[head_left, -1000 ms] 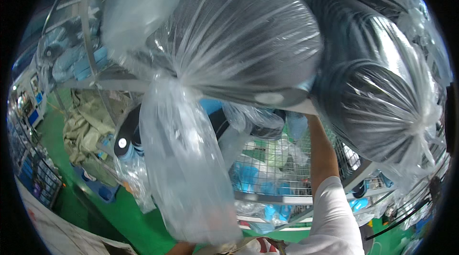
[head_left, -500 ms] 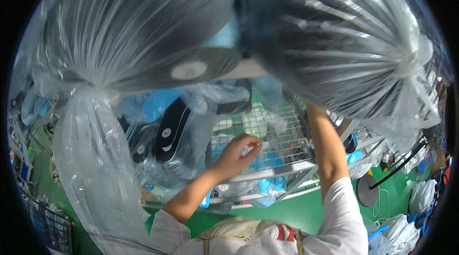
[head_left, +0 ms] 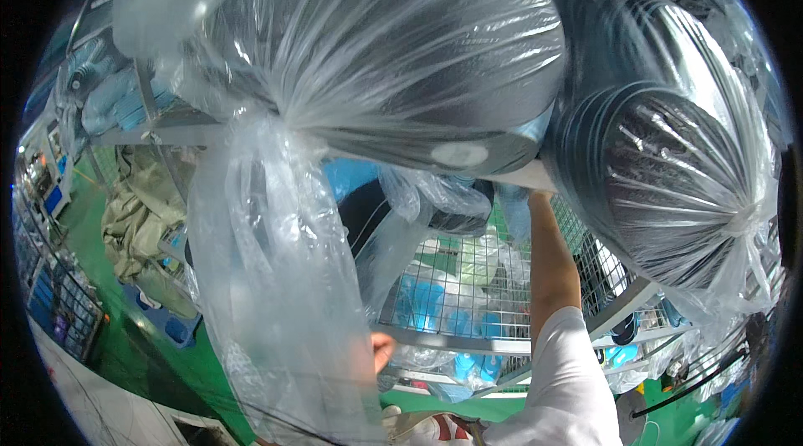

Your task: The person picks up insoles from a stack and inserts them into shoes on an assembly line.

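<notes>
"Where's the left hand (head_left: 382,351)?"
"Low, partly behind the loose plastic tail (head_left: 276,295) of the left bag (head_left: 427,45); I can't tell whether it grips."
"And the right hand?"
"Hidden near where that bag meets the right bag (head_left: 669,170), forearm (head_left: 554,270) raised; can't tell."
"The bags?"
"Side by side, above the wire rack (head_left: 468,344)."

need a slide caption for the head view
Right forearm extends toward bulging clear bags of dark pieces above wire mesh; left hand partly hidden by hanging plastic.
</notes>
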### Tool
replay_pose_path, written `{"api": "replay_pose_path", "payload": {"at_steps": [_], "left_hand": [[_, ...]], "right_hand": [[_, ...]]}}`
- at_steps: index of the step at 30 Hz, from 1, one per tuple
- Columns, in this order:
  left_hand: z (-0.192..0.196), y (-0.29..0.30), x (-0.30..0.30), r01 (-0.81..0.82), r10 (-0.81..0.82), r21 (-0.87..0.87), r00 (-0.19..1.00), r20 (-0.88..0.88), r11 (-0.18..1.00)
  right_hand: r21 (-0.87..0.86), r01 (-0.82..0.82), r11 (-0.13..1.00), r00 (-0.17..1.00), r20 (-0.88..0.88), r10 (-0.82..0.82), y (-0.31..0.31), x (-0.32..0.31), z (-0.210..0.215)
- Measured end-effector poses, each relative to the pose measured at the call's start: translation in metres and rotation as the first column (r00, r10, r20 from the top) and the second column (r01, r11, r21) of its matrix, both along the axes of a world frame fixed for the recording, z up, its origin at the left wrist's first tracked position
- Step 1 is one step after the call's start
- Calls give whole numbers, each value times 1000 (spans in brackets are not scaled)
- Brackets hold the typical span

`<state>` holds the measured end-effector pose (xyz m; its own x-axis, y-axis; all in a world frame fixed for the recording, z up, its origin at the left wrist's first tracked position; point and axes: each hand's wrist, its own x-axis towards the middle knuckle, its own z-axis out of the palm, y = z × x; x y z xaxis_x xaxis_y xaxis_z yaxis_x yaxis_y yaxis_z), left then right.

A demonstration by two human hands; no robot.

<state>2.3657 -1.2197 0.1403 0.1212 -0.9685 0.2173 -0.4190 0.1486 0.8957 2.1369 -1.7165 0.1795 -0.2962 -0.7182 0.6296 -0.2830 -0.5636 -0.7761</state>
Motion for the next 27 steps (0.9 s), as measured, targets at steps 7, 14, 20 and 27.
{"api": "replay_pose_path", "payload": {"at_steps": [7,14,20,27], "left_hand": [[38,-46,3,3,37,-420,995,88,908],[68,-98,-54,174,-186,125,978,95,977],[7,-56,-63,44,78,-421,960,269,906],[-20,-27,-60,95,-95,-258,995,13,962]], "right_hand": [[-334,-93,938,995,-1,99,145,-36,-6],[-422,-397,815,827,-550,118,359,-28,-3],[-104,-204,973,818,-564,111,373,-34,-2],[131,-364,922,520,-793,318,384,-4,15]]}}
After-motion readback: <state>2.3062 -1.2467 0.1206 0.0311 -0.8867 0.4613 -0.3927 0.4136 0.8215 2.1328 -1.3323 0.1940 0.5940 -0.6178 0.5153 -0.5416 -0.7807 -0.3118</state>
